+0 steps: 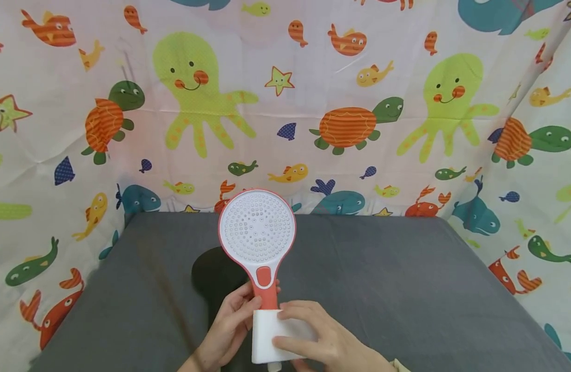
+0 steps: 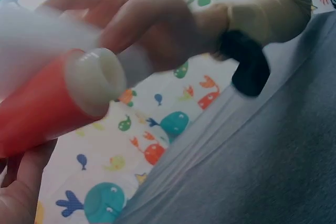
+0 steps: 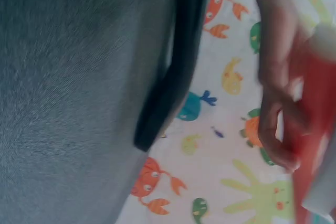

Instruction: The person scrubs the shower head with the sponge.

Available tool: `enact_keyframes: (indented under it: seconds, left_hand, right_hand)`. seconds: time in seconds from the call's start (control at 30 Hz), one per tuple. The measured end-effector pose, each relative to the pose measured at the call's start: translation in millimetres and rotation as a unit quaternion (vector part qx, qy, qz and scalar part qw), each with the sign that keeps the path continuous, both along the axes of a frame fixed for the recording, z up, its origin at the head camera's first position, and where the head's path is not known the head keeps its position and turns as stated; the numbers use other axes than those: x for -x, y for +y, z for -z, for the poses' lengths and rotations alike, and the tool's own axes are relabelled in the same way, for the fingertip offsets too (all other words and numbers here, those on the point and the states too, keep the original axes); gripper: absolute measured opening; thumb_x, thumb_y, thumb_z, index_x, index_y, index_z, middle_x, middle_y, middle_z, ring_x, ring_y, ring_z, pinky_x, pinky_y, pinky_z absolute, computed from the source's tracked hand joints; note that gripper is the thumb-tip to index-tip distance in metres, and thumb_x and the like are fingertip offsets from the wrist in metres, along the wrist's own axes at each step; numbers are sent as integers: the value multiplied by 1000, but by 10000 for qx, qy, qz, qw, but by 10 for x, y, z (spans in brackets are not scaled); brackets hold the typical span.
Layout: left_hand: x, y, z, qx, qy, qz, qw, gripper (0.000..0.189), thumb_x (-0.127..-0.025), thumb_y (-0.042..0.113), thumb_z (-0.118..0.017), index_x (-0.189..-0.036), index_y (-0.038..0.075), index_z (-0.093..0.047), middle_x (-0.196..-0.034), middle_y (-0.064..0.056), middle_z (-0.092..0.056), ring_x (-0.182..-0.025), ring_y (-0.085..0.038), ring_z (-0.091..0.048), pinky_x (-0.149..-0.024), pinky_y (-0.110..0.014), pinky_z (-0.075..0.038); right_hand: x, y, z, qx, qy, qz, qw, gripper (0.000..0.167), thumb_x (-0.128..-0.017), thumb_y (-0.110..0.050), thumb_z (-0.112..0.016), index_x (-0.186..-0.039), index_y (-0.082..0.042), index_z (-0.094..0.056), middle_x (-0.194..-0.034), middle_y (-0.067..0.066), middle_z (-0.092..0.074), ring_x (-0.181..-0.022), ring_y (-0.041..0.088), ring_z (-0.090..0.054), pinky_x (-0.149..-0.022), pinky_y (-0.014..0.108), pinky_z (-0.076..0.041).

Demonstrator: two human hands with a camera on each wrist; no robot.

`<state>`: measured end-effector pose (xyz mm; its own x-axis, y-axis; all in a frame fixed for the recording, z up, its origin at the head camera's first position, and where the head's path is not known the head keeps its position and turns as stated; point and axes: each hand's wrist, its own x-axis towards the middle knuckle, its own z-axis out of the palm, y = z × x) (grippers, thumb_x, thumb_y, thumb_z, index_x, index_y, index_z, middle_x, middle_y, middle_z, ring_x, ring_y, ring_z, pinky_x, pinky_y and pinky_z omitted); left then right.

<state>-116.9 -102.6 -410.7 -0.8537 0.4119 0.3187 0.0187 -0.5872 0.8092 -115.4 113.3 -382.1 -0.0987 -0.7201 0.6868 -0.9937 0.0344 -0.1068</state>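
Note:
A red-and-white handheld shower head [image 1: 257, 227] stands upright in the head view, its white nozzle face toward the camera. My left hand [image 1: 227, 323] grips its red handle [image 2: 42, 103]; the thumb lies along the handle's side. My right hand [image 1: 332, 336] holds a white rectangular piece [image 1: 264, 338] across the lower handle, with its fingers spread over the front. Whether that piece is a folded cloth or a sponge I cannot tell. Below it pokes the handle's pale threaded end [image 1: 274, 367]. Blur softens both hands in the wrist views.
Behind the held shower head, a black one [image 1: 216, 271] lies on the grey-covered table [image 1: 383, 279]; its dark handle with a pale end [image 3: 184, 51] appears in the right wrist view. A curtain [image 1: 276, 139] printed with sea animals surrounds the table at the back and sides.

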Motion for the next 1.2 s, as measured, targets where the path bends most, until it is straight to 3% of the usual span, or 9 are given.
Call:
enact_keyframes:
  seconds: [0.13,0.3,0.4,0.53,0.7,0.83,0.97,1.1,1.2]
  left_hand:
    - [-11,22,18,-40,210,190,9996,40,-97,-5,-32,-137,-5,-36,-128,-12,-51,-110,-18,-53,-87,-30,-48]
    - [-5,40,22,-246,475,153,9985,40,-97,-7,-30,-136,-8,-36,-128,-19,-50,-109,-25,-56,-86,-39,-50]
    - [5,22,22,-253,467,-85,9986,37,-96,-8,-30,-132,-9,-41,-122,-17,-55,-104,-22,-58,-84,-35,-50]
    - [22,-29,1,-189,275,-396,9987,36,-97,-7,-32,-131,-8,-43,-116,-16,-59,-100,-23,-61,-86,-34,-50]
    - [36,-67,-14,-140,288,-373,9988,37,-98,-6,-31,-133,-7,-41,-116,-17,-60,-92,-28,-64,-85,-36,-50]
    - [29,-37,3,-305,507,18,9982,39,-97,-8,-28,-134,-7,-41,-121,-17,-57,-102,-23,-60,-87,-34,-49]
    - [4,23,9,-566,721,523,9944,40,-96,-12,-25,-134,-11,-37,-125,-20,-54,-105,-25,-59,-87,-38,-49]
    - [-31,66,-2,-648,635,908,9917,40,-96,-11,-24,-134,-12,-35,-124,-23,-52,-101,-32,-60,-86,-47,-48]
    - [-37,76,-9,-652,623,957,9913,40,-96,-11,-24,-135,-11,-35,-125,-23,-52,-102,-33,-60,-87,-47,-47]
  right_hand:
    - [176,-129,-14,1126,529,351,9916,30,-87,-11,-57,-114,2,-57,-121,30,-40,-111,37,-43,-84,35,-47]
    - [217,-229,-25,1813,328,878,9790,31,-91,-15,-57,-115,4,-56,-120,32,-39,-110,37,-43,-83,36,-44]
    - [130,-213,0,1559,-7,637,9857,31,-90,-14,-57,-118,1,-55,-120,30,-39,-110,35,-43,-81,37,-45]
    - [-35,-103,95,724,-392,28,9966,34,-91,-16,-59,-121,-3,-53,-125,26,-36,-114,32,-40,-83,35,-47]
    - [-89,6,175,6,-431,-523,9977,42,-90,-22,-61,-124,-1,-50,-130,23,-31,-121,35,-34,-89,36,-46]
    - [19,-60,138,642,-142,-235,9976,36,-88,-15,-61,-119,0,-52,-126,26,-35,-118,35,-38,-90,35,-45]
    - [201,-173,26,1833,433,432,9811,25,-89,-9,-58,-109,5,-56,-119,31,-38,-117,38,-41,-93,35,-42]
    - [266,-219,-76,2548,438,1000,9608,27,-89,-12,-60,-109,5,-55,-118,32,-37,-117,36,-39,-93,35,-41]
    - [202,-225,-122,2624,146,1130,9582,31,-89,-14,-61,-112,5,-55,-118,32,-37,-113,32,-40,-90,34,-41]
